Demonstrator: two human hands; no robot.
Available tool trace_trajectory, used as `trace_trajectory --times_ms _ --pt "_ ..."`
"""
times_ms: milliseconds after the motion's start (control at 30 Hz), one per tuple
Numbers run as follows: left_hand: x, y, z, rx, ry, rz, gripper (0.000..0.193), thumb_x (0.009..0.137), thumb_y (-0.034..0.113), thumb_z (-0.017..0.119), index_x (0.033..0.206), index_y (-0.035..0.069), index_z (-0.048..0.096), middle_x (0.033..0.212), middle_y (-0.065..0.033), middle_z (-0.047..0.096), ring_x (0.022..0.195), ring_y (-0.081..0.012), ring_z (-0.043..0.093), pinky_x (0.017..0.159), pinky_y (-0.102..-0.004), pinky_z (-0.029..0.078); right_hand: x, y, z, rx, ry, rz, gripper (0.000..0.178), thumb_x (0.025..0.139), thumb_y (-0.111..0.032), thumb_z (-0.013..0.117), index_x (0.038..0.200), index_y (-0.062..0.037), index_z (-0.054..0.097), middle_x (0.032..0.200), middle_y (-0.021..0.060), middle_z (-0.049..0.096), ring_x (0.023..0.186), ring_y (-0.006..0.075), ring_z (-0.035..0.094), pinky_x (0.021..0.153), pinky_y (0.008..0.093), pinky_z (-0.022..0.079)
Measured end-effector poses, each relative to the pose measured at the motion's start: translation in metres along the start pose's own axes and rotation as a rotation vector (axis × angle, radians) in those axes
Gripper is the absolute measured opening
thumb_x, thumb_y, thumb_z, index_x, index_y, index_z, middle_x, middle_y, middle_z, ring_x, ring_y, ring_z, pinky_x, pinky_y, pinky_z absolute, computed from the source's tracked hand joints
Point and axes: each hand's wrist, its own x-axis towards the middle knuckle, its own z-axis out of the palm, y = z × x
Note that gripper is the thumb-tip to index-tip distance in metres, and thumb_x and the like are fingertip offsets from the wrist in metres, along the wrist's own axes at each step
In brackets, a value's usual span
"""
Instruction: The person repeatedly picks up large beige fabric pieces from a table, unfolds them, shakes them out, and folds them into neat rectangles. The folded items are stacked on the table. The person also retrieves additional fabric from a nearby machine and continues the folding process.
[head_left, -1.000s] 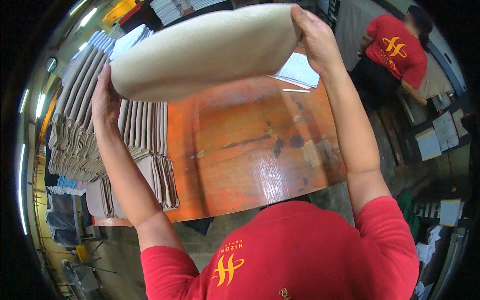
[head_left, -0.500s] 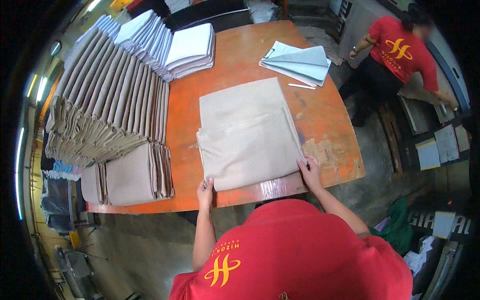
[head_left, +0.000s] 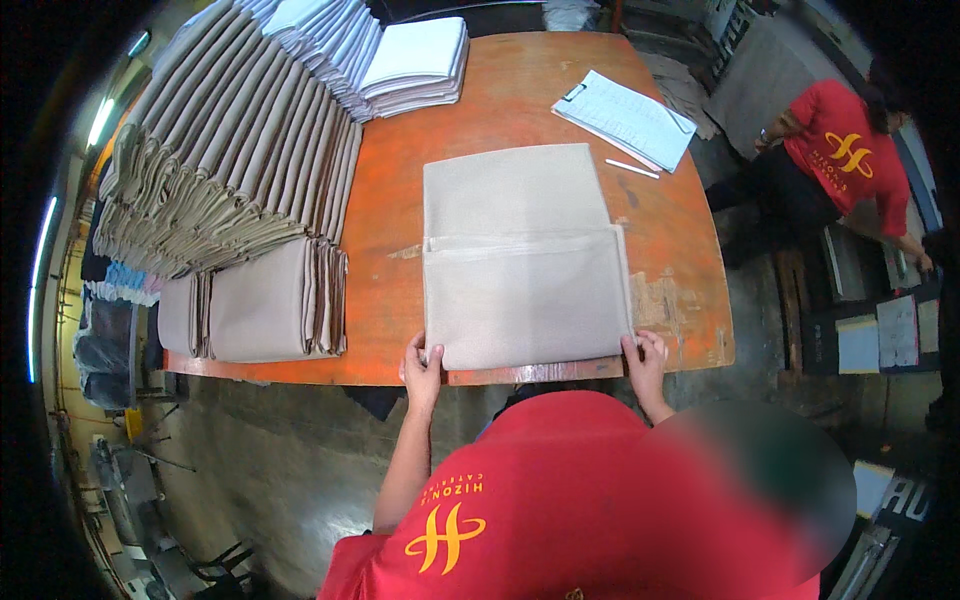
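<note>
A beige folded cloth (head_left: 525,295) lies at the front of the orange table, its nearer layer folded back on itself so that a pale edge crosses the middle. My left hand (head_left: 421,368) pinches its near left corner, thumb on top. At the near right corner, my right hand (head_left: 645,360) holds the cloth between thumb and fingers. Both hands are at the table's front edge. The cloth lies mostly smooth, and its farther part is a single flat panel a little narrower than the nearer one.
Folded beige cloths (head_left: 240,130) are stacked high at the left, with more (head_left: 265,300) in front. White folded cloths (head_left: 415,55) stand behind. A clipboard with papers (head_left: 628,120) and a white pen (head_left: 632,168) lie far right on the table (head_left: 390,290). Beyond, a person in red (head_left: 840,150) leans away.
The cloth's near layer has gone from wrinkled and slanted to flat and squared. My right hand has come nearer the front edge. The clipboard's fanned papers now lie flat.
</note>
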Motion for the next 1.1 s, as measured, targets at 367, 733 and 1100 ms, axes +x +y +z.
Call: trace_trajectory --times_ms 367,733,1100 --pt "-0.026 -0.010 -0.004 -0.226 0.079 -0.168 0.032 0.082 0.026 0.072 0.092 -0.004 0.066 0.092 -0.0115 0.066 0.082 -0.0168 0.060 0.075 -0.0300 0.048 0.006 -0.003 -0.013 -0.118 -0.158 0.044 0.035 0.082 -0.034 0.068 0.074 -0.0016 0.060 0.080 0.0134 0.054 0.081 0.0312 0.049 0.073 0.0415 0.039" --pt "-0.036 0.002 -0.025 -0.175 -0.079 -0.223 0.033 0.074 0.030 0.078 0.089 0.002 0.067 0.092 -0.0094 0.060 0.095 -0.0256 0.052 0.085 -0.0367 0.041 0.010 -0.012 -0.019 0.074 -0.227 0.208 0.041 0.078 -0.034 0.073 0.106 -0.0083 0.059 0.076 0.0090 0.058 0.079 0.0281 0.053 0.077 0.0414 0.037" --pt "-0.050 0.006 -0.045 0.124 -0.095 0.176 0.031 0.064 0.012 0.081 0.087 0.007 0.060 0.122 -0.0097 0.047 0.115 -0.0295 0.040 0.097 -0.0414 0.033 0.023 -0.021 -0.056 -0.132 -0.464 -0.360 0.059 0.066 -0.017 0.077 0.122 -0.0148 0.057 0.085 0.0110 0.052 0.088 0.0299 0.050 0.078 0.0407 0.040"
